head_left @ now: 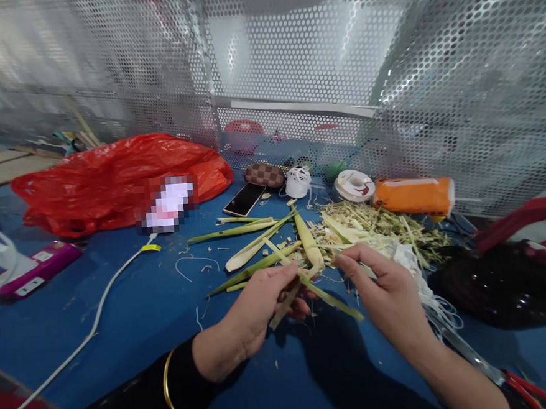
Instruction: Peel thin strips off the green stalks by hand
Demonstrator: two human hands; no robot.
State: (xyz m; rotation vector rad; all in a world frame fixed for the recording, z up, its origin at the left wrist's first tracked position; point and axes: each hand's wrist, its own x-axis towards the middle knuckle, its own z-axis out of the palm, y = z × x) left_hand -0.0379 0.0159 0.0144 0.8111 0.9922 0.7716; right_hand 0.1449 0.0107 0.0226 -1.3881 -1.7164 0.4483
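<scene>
Crossed pale-green leaf strips point(333, 303) are gripped between the thumb and fingers of my left hand point(256, 302); their ends stick out to the right and below. My right hand point(389, 293) is a little to the right, thumb and forefinger pinched together; anything between them is too small to make out. Just beyond both hands lies a pale, pointed husk piece point(307, 236). Several long green leaf pieces point(249, 269) lie on the blue tabletop point(141, 332) to the left of it.
Shredded plant scraps point(386, 221) are heaped behind my right hand. Behind them are a tape spool point(354, 186) and an orange pack point(415, 196). A black bag point(503, 285) and red-handled scissors point(524, 386) are at right. Leftward: a phone point(245, 200), red plastic bag point(112, 184), white cable point(106, 297), purple power strip point(38, 267).
</scene>
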